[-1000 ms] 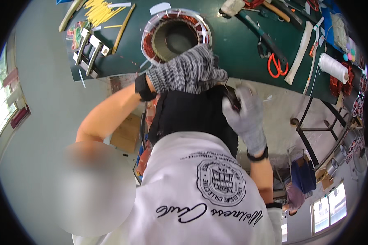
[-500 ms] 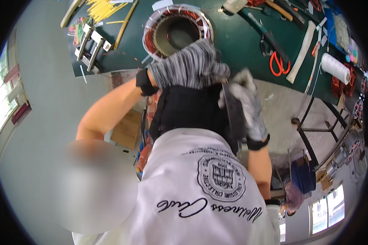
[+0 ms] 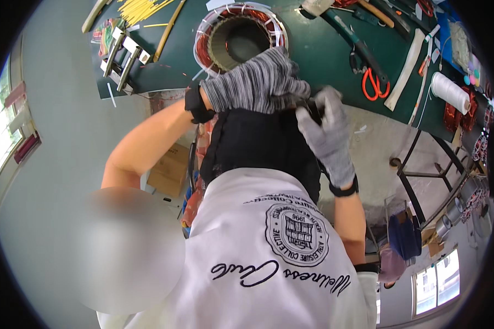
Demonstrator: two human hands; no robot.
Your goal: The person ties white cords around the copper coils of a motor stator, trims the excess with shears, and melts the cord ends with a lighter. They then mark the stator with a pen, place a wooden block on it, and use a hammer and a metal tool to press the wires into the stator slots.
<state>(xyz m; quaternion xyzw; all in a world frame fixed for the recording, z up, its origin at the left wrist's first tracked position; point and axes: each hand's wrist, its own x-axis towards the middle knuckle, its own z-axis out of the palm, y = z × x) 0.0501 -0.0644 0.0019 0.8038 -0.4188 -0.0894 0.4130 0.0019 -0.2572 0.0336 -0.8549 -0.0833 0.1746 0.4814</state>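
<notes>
Striped grey knitted cloth glove on the left hand [image 3: 258,82] and speckled grey knitted cloth glove on the right hand [image 3: 328,137] are looking matt and rough; round steel stator with glossy copper windings [image 3: 239,35] is gleaming; dark green matt bench top [image 3: 324,55] is looking smooth; orange-handled scissors [image 3: 374,82] are showing glossy plastic.

Both gloved hands, left hand [image 3: 260,82] and right hand [image 3: 326,131], meet at the near edge of the green bench [image 3: 313,52], closing that gap. Directly behind the left hand the wound stator [image 3: 240,35] blocks the way forward. Bare bench lies between the stator and the orange-handled scissors [image 3: 373,82]. Further right a white strip [image 3: 409,66] and thread spool [image 3: 450,92] crowd it. Left of the stator, a metal frame [image 3: 123,57] and yellow sticks [image 3: 140,10].
</notes>
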